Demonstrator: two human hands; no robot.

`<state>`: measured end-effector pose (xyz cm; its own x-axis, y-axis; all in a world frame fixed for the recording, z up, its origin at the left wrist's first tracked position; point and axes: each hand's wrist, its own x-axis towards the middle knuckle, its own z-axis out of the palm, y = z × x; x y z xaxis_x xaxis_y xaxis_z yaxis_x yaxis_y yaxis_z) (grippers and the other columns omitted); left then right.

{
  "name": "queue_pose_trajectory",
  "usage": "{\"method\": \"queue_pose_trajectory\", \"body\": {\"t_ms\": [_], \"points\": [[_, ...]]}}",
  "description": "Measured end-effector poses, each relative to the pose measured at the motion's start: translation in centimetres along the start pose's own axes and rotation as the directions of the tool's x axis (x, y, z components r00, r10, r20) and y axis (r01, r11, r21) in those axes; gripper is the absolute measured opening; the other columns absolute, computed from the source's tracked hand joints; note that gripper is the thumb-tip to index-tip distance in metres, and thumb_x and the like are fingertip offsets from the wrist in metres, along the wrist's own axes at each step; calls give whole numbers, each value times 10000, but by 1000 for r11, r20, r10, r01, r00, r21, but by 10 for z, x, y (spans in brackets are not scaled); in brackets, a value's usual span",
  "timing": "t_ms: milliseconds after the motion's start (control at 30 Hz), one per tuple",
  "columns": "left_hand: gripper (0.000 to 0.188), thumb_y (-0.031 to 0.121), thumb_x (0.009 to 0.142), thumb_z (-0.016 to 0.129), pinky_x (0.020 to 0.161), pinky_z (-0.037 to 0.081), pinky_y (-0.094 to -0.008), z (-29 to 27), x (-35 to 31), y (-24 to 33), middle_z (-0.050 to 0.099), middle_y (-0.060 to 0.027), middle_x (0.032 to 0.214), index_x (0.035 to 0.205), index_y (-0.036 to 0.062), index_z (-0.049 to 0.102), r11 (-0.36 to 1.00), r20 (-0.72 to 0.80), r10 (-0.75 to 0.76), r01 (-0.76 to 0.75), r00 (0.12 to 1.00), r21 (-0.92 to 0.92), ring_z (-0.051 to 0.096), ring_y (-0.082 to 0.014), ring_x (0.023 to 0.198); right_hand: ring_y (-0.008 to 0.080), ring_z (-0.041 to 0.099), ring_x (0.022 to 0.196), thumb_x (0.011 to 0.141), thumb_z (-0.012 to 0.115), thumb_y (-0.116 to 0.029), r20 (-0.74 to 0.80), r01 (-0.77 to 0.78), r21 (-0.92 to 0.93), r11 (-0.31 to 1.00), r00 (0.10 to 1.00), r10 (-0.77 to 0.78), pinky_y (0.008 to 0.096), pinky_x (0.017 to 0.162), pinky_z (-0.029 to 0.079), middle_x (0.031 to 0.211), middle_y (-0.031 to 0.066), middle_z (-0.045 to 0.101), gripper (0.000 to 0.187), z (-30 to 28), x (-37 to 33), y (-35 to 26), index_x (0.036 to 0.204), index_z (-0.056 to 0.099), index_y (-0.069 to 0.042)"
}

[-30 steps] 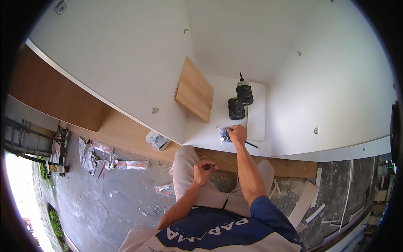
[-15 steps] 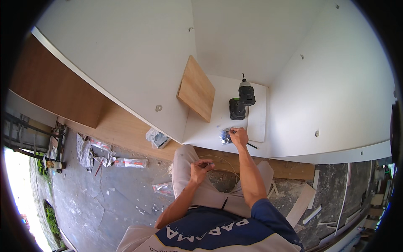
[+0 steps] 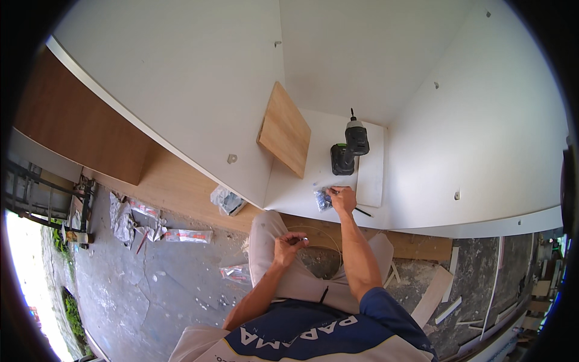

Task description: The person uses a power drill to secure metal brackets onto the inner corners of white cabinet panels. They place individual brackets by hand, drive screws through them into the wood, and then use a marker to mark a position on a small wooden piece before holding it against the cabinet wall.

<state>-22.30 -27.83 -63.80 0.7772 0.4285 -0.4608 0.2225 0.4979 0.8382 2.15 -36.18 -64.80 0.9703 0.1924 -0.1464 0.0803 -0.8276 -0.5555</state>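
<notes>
On the white cabinet floor (image 3: 301,123) lies a small clear plastic bag (image 3: 321,200) of little shiny fittings. My right hand (image 3: 342,199) has its fingers pinched at the bag's right edge; the fingertips are partly hidden. Over my left knee, my left hand (image 3: 286,247) is closed around a small shiny metal piece (image 3: 305,241), too small to name. Just beyond the bag a black cordless drill (image 3: 353,145) stands on its battery, bit pointing away. A thin black stick (image 3: 363,212) lies beside my right wrist.
White panels with small metal brackets (image 3: 232,158) rise left and right. A wooden board (image 3: 286,130) leans on the left panel. A white strip (image 3: 370,172) lies right of the drill. Plastic packaging (image 3: 226,200) sits outside the left panel; wrappers (image 3: 188,235) and wood offcuts (image 3: 432,297) litter the concrete.
My right hand's fingers have shifted slightly at the bag. The metal piece in my left hand shows more plainly. The whole view has moved a little; the drill and board stay put.
</notes>
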Motion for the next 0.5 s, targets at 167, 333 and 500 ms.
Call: {"method": "queue_pose_trajectory", "body": {"t_ms": [167, 333, 500], "points": [[280, -13, 805, 755, 782, 565, -273, 0, 3, -3, 713, -122, 929, 1067, -77, 681, 1000, 18, 6, -5, 1000, -25, 684, -163, 843, 296, 712, 852, 736, 812, -350, -23, 34, -30, 999, 999, -35, 383, 776, 558, 903, 94, 742, 241, 8, 7, 0, 897, 798, -171], [279, -8, 816, 746, 785, 566, -272, 1, 1, 3, 713, -122, 925, 1078, -78, 678, 1000, 2, 2, -2, 1000, -9, 684, -164, 839, 283, 707, 784, 748, 798, -315, -14, -60, 161, 985, 998, 63, 373, 745, 548, 793, 82, 730, 208, 16, 15, 12, 872, 799, -149], [267, 5, 833, 736, 781, 561, -271, 10, 2, 17, 713, -117, 920, 1082, -72, 680, 994, -50, -18, 13, 999, -107, 684, -167, 842, 223, 567, 526, 800, 682, -186, -198, -9, 475, 880, 973, 118, 333, 553, 467, 633, 48, 640, 177, 7, 6, 10, 831, 742, -23]]}}
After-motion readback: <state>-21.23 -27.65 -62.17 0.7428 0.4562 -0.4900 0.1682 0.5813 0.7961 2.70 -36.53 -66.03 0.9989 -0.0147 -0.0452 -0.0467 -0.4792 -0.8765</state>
